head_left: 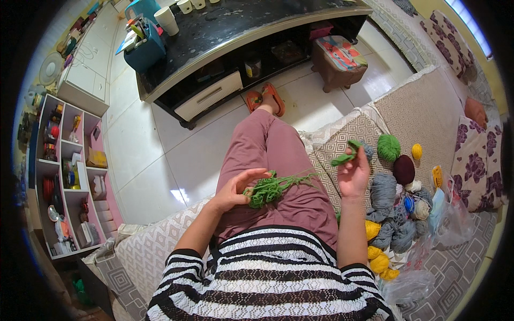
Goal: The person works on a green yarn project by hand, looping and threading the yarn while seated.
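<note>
On my lap lies a loose, tangled clump of green yarn [266, 192]. My left hand [234, 191] is closed on its left side, the fingers curled over the strands. Several loose strands trail from the clump across my right thigh. Raised to the right, beyond the thigh, my right hand [354, 174] pinches a small wound bundle of green yarn [342, 159] between thumb and fingers. A round green yarn ball [388, 147] rests on the sofa just past that hand.
Beside me on the patterned sofa [412, 112] lie a maroon yarn ball [403, 170], grey yarn [383, 193], yellow yarn [379, 263] and a clear plastic bag [455, 222]. Ahead stand a black-topped table [225, 32] and a brown stool [340, 72]. Shelves [69, 176] line the left.
</note>
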Available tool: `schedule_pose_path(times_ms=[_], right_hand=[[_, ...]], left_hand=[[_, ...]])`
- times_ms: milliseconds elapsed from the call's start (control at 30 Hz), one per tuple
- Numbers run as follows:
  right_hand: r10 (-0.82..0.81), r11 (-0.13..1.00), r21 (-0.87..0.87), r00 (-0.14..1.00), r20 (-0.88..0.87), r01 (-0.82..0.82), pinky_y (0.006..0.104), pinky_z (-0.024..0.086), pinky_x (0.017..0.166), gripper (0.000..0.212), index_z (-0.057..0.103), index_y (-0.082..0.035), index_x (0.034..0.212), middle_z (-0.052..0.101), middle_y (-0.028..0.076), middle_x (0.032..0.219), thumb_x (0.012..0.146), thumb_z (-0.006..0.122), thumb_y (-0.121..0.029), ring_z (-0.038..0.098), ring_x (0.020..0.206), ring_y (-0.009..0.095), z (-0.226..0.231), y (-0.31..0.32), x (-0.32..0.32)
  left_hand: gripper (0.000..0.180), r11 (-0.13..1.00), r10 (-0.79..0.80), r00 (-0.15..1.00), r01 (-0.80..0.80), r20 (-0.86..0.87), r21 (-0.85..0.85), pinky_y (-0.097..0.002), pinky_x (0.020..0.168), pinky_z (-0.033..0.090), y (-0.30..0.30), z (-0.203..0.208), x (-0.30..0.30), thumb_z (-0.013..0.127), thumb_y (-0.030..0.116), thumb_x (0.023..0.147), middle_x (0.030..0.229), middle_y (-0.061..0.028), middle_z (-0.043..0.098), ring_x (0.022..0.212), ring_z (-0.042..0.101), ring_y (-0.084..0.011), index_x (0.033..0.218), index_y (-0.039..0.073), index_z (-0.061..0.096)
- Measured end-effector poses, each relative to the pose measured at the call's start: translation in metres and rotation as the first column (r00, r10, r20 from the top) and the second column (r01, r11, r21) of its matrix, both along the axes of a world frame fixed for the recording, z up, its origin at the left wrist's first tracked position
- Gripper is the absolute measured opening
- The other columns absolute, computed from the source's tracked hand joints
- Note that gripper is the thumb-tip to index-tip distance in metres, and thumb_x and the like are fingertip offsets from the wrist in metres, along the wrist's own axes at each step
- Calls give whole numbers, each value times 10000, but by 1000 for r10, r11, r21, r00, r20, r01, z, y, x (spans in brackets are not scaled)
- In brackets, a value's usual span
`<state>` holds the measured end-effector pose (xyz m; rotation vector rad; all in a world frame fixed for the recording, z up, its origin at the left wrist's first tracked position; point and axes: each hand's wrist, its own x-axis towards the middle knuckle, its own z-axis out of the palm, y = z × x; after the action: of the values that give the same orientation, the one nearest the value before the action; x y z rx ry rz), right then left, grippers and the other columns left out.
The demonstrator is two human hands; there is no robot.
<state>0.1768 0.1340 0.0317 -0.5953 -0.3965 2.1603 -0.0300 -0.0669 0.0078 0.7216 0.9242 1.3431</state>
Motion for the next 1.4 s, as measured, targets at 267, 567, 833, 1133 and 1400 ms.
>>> schedule_pose_path(times_ms=[267,567,833,1133,1400], right_hand=[[-156,955,219,966,-206,201,211,326,395,174,413,-47,859,397,5,692,877,379,-216,269,408,62,40,37,78],[-459,831,329,887,-53,449,248,389,474,163,413,-50,867,419,6,712,871,402,-212,355,486,85,51,54,187],[-743,655,329,660,114,681,176,244,365,150,463,-79,794,447,-15,629,831,489,-222,346,448,47,58,50,222],[-378,771,333,31,925,-543,239,399,594,237,541,-36,807,505,16,709,634,667,-138,469,645,107,-11,13,189],[-72,357,484,493,867,-799,263,439,543,280,598,-91,894,582,95,661,646,651,-210,553,548,149,-12,-76,-6]], left_hand=[[689,1000,9,1000,-10,-10,-11,-270,893,320,-4,-4,-6,536,63,553,1193,-106,410,1102,391,-171,1215,39,346],[723,999,-30,999,29,-45,-19,-266,897,299,-6,-8,-11,568,97,566,1194,-95,413,1122,364,-163,1241,51,313],[722,998,-51,997,47,-65,-49,-249,874,299,-6,-6,-15,583,96,576,1189,-97,417,1084,394,-156,1242,49,310],[722,999,-23,1000,23,12,-41,-284,887,332,-10,-4,-20,548,55,559,1187,-117,411,1076,407,-184,1239,38,308],[714,999,-14,998,16,65,-39,-268,807,410,-9,-1,-20,538,57,570,1192,-129,400,964,492,-173,1241,25,297]])
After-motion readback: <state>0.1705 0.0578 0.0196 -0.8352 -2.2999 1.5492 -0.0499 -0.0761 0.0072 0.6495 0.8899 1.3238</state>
